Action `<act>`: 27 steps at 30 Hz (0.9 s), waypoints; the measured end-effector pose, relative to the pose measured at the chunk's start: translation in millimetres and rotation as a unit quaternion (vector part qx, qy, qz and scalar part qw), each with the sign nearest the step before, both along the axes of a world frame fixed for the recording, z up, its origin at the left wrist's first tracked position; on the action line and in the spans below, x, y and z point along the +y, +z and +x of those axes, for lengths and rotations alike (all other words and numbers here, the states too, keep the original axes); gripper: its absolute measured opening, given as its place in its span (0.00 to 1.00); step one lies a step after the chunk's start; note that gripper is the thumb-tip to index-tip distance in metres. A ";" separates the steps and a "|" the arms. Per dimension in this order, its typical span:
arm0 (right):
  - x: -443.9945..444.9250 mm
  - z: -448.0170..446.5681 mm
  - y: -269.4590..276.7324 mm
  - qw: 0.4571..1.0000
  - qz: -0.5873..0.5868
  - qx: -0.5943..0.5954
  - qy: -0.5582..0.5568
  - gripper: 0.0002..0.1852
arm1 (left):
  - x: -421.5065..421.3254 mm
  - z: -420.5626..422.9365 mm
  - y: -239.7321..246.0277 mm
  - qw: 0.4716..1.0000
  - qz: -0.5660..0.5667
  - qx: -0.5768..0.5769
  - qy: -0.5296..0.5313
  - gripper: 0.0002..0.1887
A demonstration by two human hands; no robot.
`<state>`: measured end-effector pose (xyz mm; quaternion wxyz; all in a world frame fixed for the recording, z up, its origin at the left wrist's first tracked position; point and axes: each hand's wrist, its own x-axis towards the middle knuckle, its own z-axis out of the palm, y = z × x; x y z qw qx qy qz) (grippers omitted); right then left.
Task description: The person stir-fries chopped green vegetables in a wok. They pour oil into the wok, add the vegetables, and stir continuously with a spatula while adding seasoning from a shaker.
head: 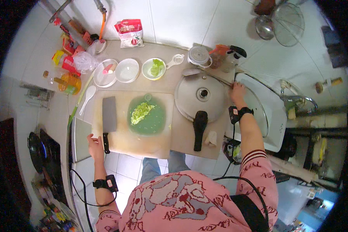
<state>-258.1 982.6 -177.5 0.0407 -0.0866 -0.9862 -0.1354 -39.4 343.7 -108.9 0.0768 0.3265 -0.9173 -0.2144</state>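
My left hand (95,145) rests at the left edge of the wooden cutting board (124,145), beside the black handle of a cleaver (109,114) lying on it. Its fingers are apart and hold nothing. Chopped light-green vegetable (142,112) is heaped on a small green cutting mat (153,124), which lies on the board. My right hand (237,92) is at the left rim of the sink (274,136), just right of a large round metal pot lid (188,92); what its fingers touch there is unclear. A black handle (200,130) points from the lid towards me.
Behind the board stand a white plate (100,79), an empty white bowl (127,70) and a bowl with lettuce (156,68). Oil bottles (71,83) and a white spoon (88,97) are at left. A lidded container (198,56) and jars stand behind the lid; a faucet (300,100) is at right.
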 end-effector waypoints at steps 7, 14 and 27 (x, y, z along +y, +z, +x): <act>0.7 0.6 40.3 0.992 -0.100 0.001 0.082 0.15 | 20.9 29.1 5.3 1.000 0.002 -0.008 0.005 0.22; -13.0 36.6 100.6 0.977 -0.135 0.048 0.156 0.13 | 27.4 28.2 -6.7 0.996 0.078 -0.032 0.001 0.20; -458.7 134.8 128.8 0.540 -0.668 -0.363 0.360 0.10 | 23.1 56.7 77.4 0.881 0.403 0.126 -0.213 0.20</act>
